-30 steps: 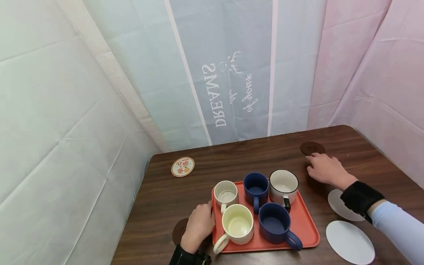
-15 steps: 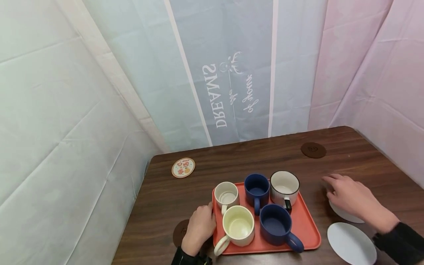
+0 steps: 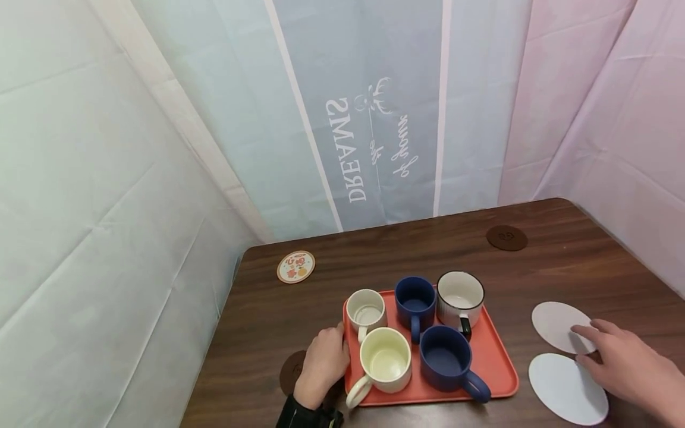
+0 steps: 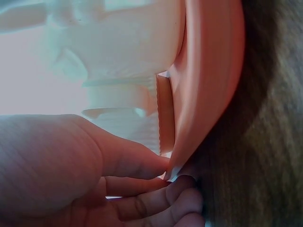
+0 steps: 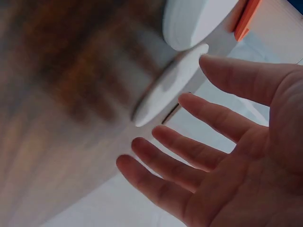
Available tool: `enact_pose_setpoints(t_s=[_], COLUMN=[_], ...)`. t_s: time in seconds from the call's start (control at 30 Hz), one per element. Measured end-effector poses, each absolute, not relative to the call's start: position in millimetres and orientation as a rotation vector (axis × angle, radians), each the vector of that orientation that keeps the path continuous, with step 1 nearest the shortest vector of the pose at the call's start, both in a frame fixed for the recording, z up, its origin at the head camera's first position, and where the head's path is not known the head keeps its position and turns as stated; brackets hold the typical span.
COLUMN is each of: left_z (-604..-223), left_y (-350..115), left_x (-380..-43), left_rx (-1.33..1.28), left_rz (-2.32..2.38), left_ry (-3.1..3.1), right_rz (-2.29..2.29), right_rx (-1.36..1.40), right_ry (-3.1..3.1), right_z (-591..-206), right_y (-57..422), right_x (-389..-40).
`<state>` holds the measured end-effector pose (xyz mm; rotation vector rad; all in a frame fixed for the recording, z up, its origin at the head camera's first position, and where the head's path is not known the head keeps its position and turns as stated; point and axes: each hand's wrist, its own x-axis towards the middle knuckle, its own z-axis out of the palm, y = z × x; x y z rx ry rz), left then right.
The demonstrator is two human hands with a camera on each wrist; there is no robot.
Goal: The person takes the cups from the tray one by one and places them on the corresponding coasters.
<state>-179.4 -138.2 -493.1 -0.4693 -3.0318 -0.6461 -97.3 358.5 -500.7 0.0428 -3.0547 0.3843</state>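
My left hand grips the left rim of a red tray. In the left wrist view its thumb lies at the rim, with the other fingers curled beneath. Upright on the tray stand several mugs: a small off-white mug, a pale yellow mug, a small blue mug, a larger blue mug and a white mug with black rim and handle. My right hand, fingers spread and holding nothing, hovers at two white discs right of the tray.
One dark brown coaster lies at the back right, another brown coaster partly behind my left hand. A printed round coaster is at the back left. Fabric curtains enclose the wooden table behind and on both sides.
My right hand has drawn back from the far brown coaster, toward me and to the right, over the white discs. My left hand keeps its grip on the tray; the mugs stay put.
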Motion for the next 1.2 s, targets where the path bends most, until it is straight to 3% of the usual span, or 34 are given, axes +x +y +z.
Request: enact_pose_setpoints(t_s=[0.3,1.2], left_z=[-493.2,-492.5], left_y=[-138.2,-146.8], left_x=[-178.8,-181.0], left_rx=[-0.465,-0.484], left_rz=[-0.676,-0.703], left_ry=[-3.025,-2.999], right_rz=[0.529,0.408], right_rx=[0.022,0.116], right_ry=[-3.116,-3.043], right_z=[-512.9,-494.7], right_y=[361.5,340.4], right_x=[-96.3,-116.5])
